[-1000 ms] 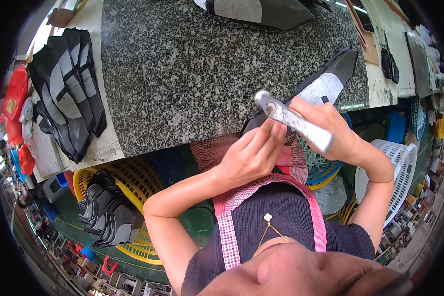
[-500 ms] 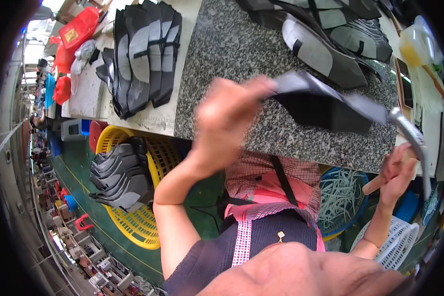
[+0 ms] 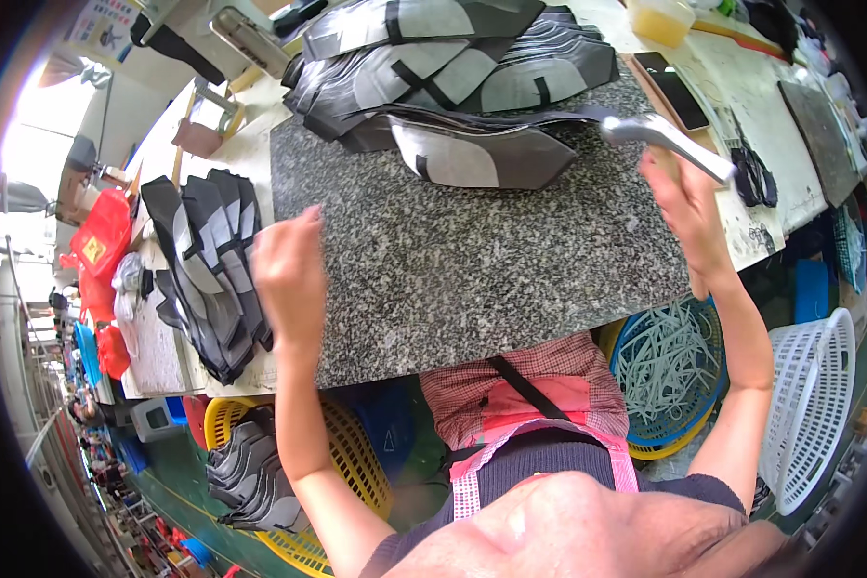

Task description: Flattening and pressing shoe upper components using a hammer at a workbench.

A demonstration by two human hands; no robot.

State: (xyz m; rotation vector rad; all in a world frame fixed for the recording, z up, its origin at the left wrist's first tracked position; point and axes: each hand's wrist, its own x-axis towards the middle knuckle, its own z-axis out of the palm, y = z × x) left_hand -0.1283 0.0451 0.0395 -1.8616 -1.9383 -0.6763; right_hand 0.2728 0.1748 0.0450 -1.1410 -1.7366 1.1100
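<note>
Gripping the hammer [image 3: 679,144]: the right hand [image 3: 689,217], fingers wrapped about its wooden handle, at the right edge of the speckled worktop [image 3: 491,260].
Hammer head: curved metal, spanning that edge near the far right corner, one end close to the panels; whether it touches them, I cannot tell.
Left hand [image 3: 294,275]: raised at the worktop's left edge, fingers bent inward, slightly blurred; whether anything is in them, I cannot tell.
Panel pile [image 3: 433,77]: dark and light grey pieces, overlapping along the far edge.
Front panel [image 3: 491,156]: lying on the worktop at the near side of the pile, grey with a paler rounded patch.
Left stack [image 3: 217,279]: similar pieces fanned beside the left edge, on the pale table [image 3: 800,197].
Phone [image 3: 672,94]: just outside the far right corner, screen dark.
Yellow tub [image 3: 660,21]: beyond the phone, past the same corner.
Below the near edge: a blue basket [image 3: 718,356] of pale strips [image 3: 660,361] toward the right, a yellow basket [image 3: 356,462] with dark pieces [image 3: 250,472] toward the left.
Far right, below: a white basket [image 3: 809,414].
</note>
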